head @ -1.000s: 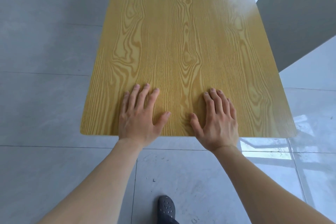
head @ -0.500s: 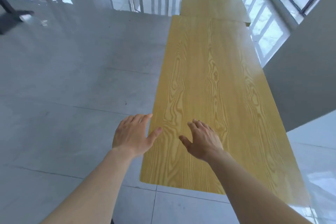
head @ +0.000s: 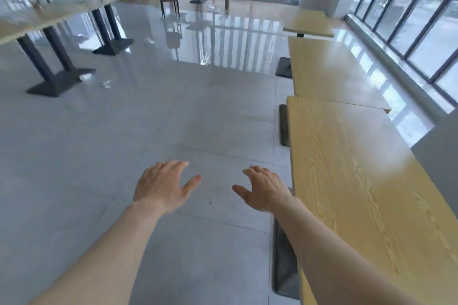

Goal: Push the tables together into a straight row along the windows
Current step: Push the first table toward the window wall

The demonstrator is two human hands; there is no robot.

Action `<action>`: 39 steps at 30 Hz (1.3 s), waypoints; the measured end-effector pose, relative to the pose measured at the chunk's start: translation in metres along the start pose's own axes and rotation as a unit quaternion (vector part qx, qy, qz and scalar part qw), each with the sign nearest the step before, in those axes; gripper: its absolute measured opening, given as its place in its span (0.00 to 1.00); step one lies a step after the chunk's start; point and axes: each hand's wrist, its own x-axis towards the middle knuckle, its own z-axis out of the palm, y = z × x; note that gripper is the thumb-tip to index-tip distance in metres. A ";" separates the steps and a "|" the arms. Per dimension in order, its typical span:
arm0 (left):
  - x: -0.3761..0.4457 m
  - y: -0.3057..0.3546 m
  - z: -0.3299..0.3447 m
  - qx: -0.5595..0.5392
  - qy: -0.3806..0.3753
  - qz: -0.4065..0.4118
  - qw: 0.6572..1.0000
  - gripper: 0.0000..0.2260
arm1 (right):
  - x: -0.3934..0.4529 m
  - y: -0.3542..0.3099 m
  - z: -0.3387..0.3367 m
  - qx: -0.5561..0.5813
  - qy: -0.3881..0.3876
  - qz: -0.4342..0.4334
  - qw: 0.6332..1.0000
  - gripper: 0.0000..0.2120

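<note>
- My left hand and right hand hover spread and empty over the grey tiled floor.
- The nearest yellow wood-grain tabletop lies right of them, meeting the next glossy tabletop slightly askew.
- Judging it heavy, stiff and slick, I'd push at its near edge.

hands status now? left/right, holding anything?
Left hand: open, fingers spread, empty, over the floor.
Right hand: open, empty, just off the near table edge, not on it.
</note>
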 end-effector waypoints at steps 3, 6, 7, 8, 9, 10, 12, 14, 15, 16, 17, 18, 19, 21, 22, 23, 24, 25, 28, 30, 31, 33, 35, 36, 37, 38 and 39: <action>0.054 -0.028 -0.019 -0.001 0.014 0.002 1.000 0.48 | 0.057 -0.020 -0.019 0.001 0.011 0.000 1.000 0.35; 0.118 -0.045 -0.031 -0.007 0.010 0.008 1.000 0.48 | 0.117 -0.025 -0.034 0.000 0.018 0.008 1.000 0.34; 0.142 -0.048 -0.034 -0.007 0.006 0.012 1.000 0.46 | 0.138 -0.024 -0.040 0.001 0.018 0.014 1.000 0.34; 0.168 -0.050 -0.036 -0.006 0.002 0.018 1.000 0.43 | 0.160 -0.022 -0.045 0.002 0.019 0.020 1.000 0.34; 0.196 -0.052 -0.039 -0.003 0.001 0.025 1.000 0.39 | 0.184 -0.017 -0.052 0.002 0.020 0.025 1.000 0.35; 0.225 -0.052 -0.042 -0.001 0.005 0.034 0.999 0.35 | 0.209 -0.012 -0.059 0.002 0.021 0.029 0.999 0.35; 0.287 -0.052 -0.051 -0.001 0.008 0.047 0.999 0.32 | 0.261 0.001 -0.080 0.003 0.027 0.037 0.999 0.35; 0.349 -0.049 -0.063 0.000 -0.002 0.046 0.999 0.35 | 0.313 0.014 -0.106 0.006 0.028 0.043 0.999 0.35; 0.380 -0.047 -0.070 0.001 -0.002 0.046 0.999 0.36 | 0.340 0.019 -0.121 0.006 0.029 0.045 0.999 0.35; 0.411 -0.044 -0.078 0.000 0.000 0.046 0.999 0.36 | 0.366 0.025 -0.135 0.007 0.032 0.046 0.998 0.35; 0.441 -0.041 -0.085 -0.002 0.005 0.049 0.999 0.35 | 0.391 0.031 -0.149 0.010 0.037 0.047 0.998 0.35; 0.471 -0.038 -0.090 -0.004 0.008 0.056 0.998 0.33 | 0.415 0.037 -0.162 0.011 0.041 0.049 0.998 0.34; 0.497 -0.035 -0.095 -0.005 0.005 0.063 0.998 0.32 | 0.437 0.043 -0.174 0.011 0.042 0.052 0.998 0.34; 0.547 -0.030 -0.101 -0.012 0.002 0.070 0.997 0.32 | 0.479 0.053 -0.194 0.011 0.040 0.056 0.998 0.34; 0.574 -0.028 -0.104 -0.014 0.005 0.072 0.997 0.32 | 0.503 0.058 -0.205 0.007 0.041 0.057 0.998 0.35; 0.603 -0.026 -0.106 -0.016 0.004 0.074 0.997 0.32 | 0.527 0.064 -0.215 0.006 0.041 0.060 0.997 0.34; 0.633 -0.025 -0.108 -0.017 0.003 0.077 0.997 0.32 | 0.553 0.072 -0.223 0.007 0.044 0.063 0.997 0.34; 0.663 -0.024 -0.108 -0.016 0.001 0.082 0.997 0.32 | 0.580 0.079 -0.231 0.006 0.046 0.066 0.997 0.34; 0.755 -0.023 -0.106 -0.026 0.002 0.089 0.996 0.33 | 0.664 0.099 -0.252 -0.002 0.050 0.072 0.996 0.34; 0.820 -0.023 -0.105 -0.032 0.002 0.092 0.995 0.33 | 0.722 0.112 -0.268 -0.006 0.048 0.078 0.996 0.34; 0.851 -0.024 -0.104 -0.035 0.000 0.095 0.995 0.33 | 0.749 0.118 -0.275 -0.006 0.048 0.082 0.995 0.34; 0.920 -0.026 -0.108 -0.040 -0.009 0.100 0.994 0.32 | 0.812 0.131 -0.296 -0.007 0.044 0.090 0.995 0.35; 0.987 -0.027 -0.119 -0.038 -0.009 0.105 0.994 0.32 | 0.871 0.142 -0.322 -0.001 0.048 0.095 0.994 0.35; 1.023 -0.026 -0.125 -0.036 -0.008 0.104 0.994 0.32 | 0.902 0.148 -0.336 0.000 0.050 0.097 0.994 0.35; 1.057 -0.025 -0.131 -0.037 -0.008 0.104 0.994 0.32 | 0.932 0.154 -0.349 0.002 0.055 0.099 0.994 0.35; 1.088 -0.023 -0.136 -0.036 -0.013 0.107 0.993 0.32 | 0.959 0.162 -0.362 0.005 0.057 0.101 0.993 0.35; 1.117 -0.020 -0.140 -0.036 -0.020 0.111 0.993 0.32 | 0.985 0.168 -0.373 0.007 0.055 0.103 0.993 0.35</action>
